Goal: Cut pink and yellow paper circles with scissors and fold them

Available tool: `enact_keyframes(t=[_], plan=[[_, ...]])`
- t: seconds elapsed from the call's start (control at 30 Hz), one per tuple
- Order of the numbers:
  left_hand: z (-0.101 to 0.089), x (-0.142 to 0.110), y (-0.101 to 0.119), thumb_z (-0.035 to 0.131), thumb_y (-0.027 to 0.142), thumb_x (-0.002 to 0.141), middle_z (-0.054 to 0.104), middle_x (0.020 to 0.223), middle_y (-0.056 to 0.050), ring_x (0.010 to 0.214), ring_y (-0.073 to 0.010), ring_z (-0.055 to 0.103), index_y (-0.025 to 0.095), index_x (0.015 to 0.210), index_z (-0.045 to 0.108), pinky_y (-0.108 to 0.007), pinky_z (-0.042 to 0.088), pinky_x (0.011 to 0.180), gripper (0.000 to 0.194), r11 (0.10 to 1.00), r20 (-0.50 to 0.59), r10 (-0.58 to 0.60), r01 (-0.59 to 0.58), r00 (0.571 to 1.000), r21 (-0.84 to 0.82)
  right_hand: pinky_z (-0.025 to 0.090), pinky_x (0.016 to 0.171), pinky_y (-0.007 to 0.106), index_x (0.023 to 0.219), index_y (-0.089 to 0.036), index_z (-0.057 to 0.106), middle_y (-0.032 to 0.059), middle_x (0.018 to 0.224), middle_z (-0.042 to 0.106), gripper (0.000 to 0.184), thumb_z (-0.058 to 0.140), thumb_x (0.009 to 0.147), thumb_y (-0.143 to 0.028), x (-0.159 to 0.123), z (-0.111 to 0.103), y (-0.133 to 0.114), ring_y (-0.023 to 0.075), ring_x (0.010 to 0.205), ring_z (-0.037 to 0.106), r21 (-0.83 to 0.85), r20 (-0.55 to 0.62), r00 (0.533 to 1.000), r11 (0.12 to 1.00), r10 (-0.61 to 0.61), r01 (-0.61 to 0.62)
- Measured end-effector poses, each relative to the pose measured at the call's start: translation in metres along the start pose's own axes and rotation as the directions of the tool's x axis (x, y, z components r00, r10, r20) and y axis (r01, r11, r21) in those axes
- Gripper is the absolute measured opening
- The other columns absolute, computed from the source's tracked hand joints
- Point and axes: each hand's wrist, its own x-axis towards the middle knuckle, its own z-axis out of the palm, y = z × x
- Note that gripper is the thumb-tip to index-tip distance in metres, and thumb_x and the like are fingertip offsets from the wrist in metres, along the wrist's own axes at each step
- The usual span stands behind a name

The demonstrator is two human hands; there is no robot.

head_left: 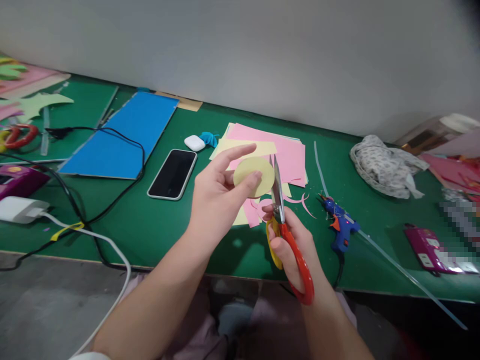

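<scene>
One yellow disc [265,172]: held in the air above the near-left part of the pink paper stack [290,157]. Pinched at one side only; could pivot if the scissors [278,197] push its rim. Result: lopsided edge.

Left grip [217,192]: narrow pinch, thumb on top of the disc, fingers under. Thumb tip and index tip both near the blades; a slip could nick skin.

Right grip [302,232]: wrapped round the scissors' handles, just in front of the stack.

Blades: nearly together, pointing towards the stack, just beside the disc's right rim. Touching or not, can't tell. Angled too far in, they'd bite inside the outline.

Pink curls [304,202]: on the desk [240,250], right of the stack's near corner. Light, easily dragged about.

Glue gun [342,231]: right of the stack, nozzle towards it, small red light showing. Possibly hot; a wide swing from the right grip could knock it into paper.
</scene>
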Motion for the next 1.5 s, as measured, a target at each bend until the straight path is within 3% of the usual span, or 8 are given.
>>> enact_keyframes(t=[0.43, 0.7, 1.03, 1.37, 1.5], plan=[[-0.0012, 0.0004, 0.0012, 0.077, 0.024, 0.081, 0.074, 0.073, 0.002, 0.061, -0.0126, 0.070, 0.025, 0.118, 0.070, -0.022, 0.062, 0.060, 0.038, 0.999, 0.006, 0.015, -0.014, 1.000, -0.029, 0.048, 0.063, 0.029, 0.119, -0.022, 0.064, 0.0046, 0.097, 0.057, 0.060, 0.066, 0.081, -0.069, -0.0010, -0.0018, -0.0016, 0.0122, 0.065, 0.050, -0.003, 0.008, 1.000, 1.000, 0.009, -0.009], [-0.0002, -0.0006, 0.0025, 0.075, 0.025, 0.081, 0.072, 0.070, 0.002, 0.060, -0.0137, 0.068, 0.025, 0.118, 0.070, -0.026, 0.062, 0.060, 0.038, 1.000, -0.002, -0.010, 0.010, 1.000, 0.016, 0.051, 0.075, 0.034, 0.126, -0.024, 0.061, 0.0041, 0.086, 0.056, 0.084, 0.064, 0.067, -0.084, 0.0008, -0.0017, 0.0029, 0.0259, 0.096, 0.060, 0.009, -0.004, 1.000, 1.000, -0.027, 0.027], [0.0022, -0.0022, 0.0041, 0.076, 0.024, 0.080, 0.073, 0.073, 0.002, 0.061, -0.0134, 0.069, 0.025, 0.116, 0.071, -0.025, 0.061, 0.060, 0.036, 0.999, -0.010, -0.006, 0.006, 1.000, 0.039, 0.048, 0.060, 0.030, 0.128, -0.023, 0.058, 0.0031, 0.084, 0.053, 0.082, 0.063, 0.071, -0.082, -0.0004, 0.0006, 0.0004, 0.0228, 0.084, 0.059, 0.009, 0.010, 1.000, 1.000, 0.002, -0.002], [0.0029, -0.0026, 0.0045, 0.075, 0.025, 0.081, 0.075, 0.077, 0.000, 0.063, -0.0141, 0.070, 0.025, 0.117, 0.070, -0.025, 0.062, 0.060, 0.037, 0.999, 0.007, -0.011, 0.010, 1.000, 0.048, 0.049, 0.064, 0.031, 0.125, -0.022, 0.059, 0.0029, 0.082, 0.054, 0.075, 0.060, 0.077, -0.080, 0.0002, 0.0008, -0.0008, 0.0223, 0.083, 0.059, -0.033, 0.003, 1.000, 0.999, -0.012, 0.012], [0.0022, -0.0026, 0.0035, 0.075, 0.024, 0.082, 0.075, 0.078, 0.000, 0.064, -0.0146, 0.070, 0.026, 0.118, 0.070, -0.026, 0.062, 0.061, 0.037, 0.999, 0.012, 0.000, -0.001, 1.000, 0.054, 0.051, 0.068, 0.033, 0.124, -0.023, 0.059, 0.0067, 0.095, 0.060, 0.072, 0.060, 0.078, -0.078, 0.0004, 0.0007, -0.0005, 0.0220, 0.085, 0.060, -0.028, -0.003, 1.000, 0.999, -0.023, 0.023]])
